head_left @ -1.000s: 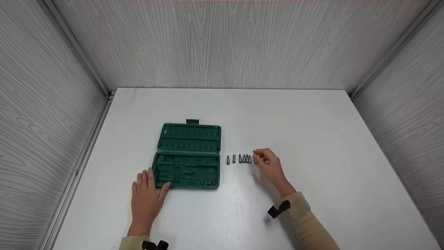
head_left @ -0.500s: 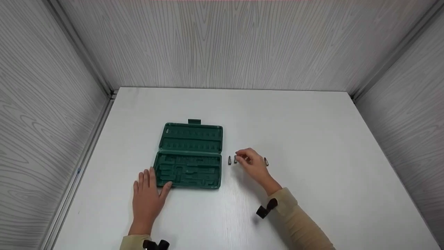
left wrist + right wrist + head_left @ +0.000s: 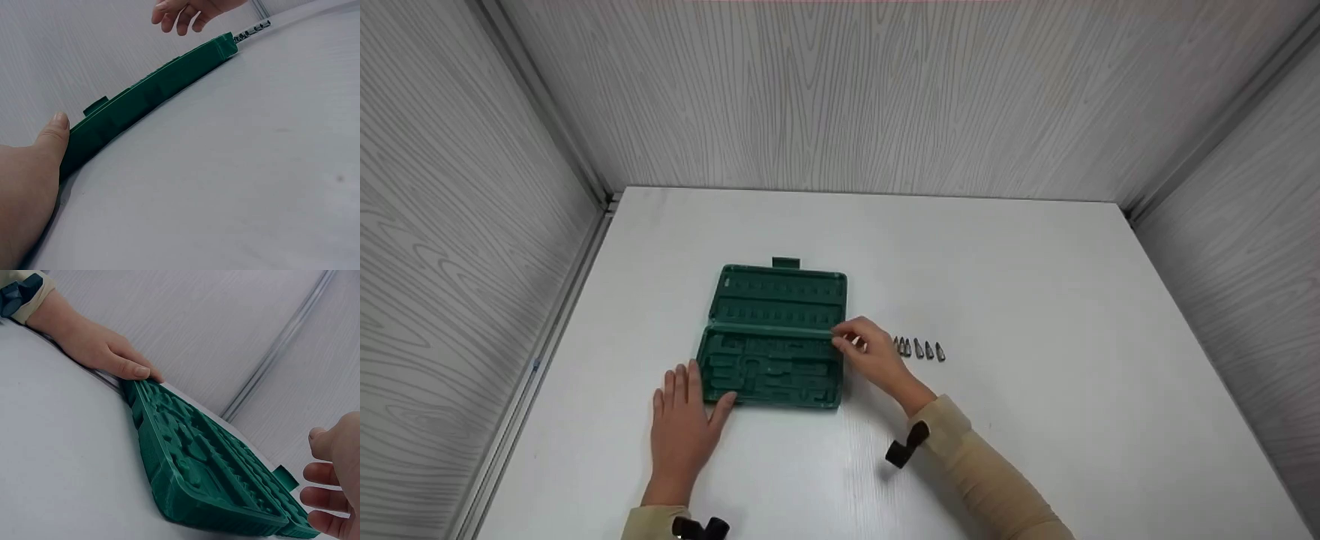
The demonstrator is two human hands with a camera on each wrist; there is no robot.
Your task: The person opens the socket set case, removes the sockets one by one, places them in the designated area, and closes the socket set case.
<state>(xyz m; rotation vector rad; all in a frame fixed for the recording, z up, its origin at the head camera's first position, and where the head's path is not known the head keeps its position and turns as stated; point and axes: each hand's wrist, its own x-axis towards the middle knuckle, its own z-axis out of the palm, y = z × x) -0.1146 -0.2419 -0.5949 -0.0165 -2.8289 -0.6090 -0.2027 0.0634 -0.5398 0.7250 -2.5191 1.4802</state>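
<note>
An open green plastic tool case (image 3: 769, 328) lies flat, its moulded slots bare. My left hand (image 3: 681, 431) rests against its left front corner, fingers straight and thumb on the front edge. My right hand (image 3: 877, 360) hovers over the case's right edge near the hinge. Its fingers hang loosely bent, and nothing shows between thumb and fingers in the right wrist view, where that hand (image 3: 340, 475) is partly cut off. Right of the case stands a row of several small metal screwdriver bits (image 3: 919, 348); the right hand may hide others in the head view.
The white tabletop (image 3: 1005, 277) carries the case and bits. Grey wood-grain panels (image 3: 840, 97) close off the back and both sides. The case's latch tab (image 3: 786, 262) sticks out at the back. Both wrists wear small black cameras (image 3: 906, 445).
My right hand has moved left along the row of bits to the case's right edge, uncovering bits at the row's right end. My left hand stays at the case corner.
</note>
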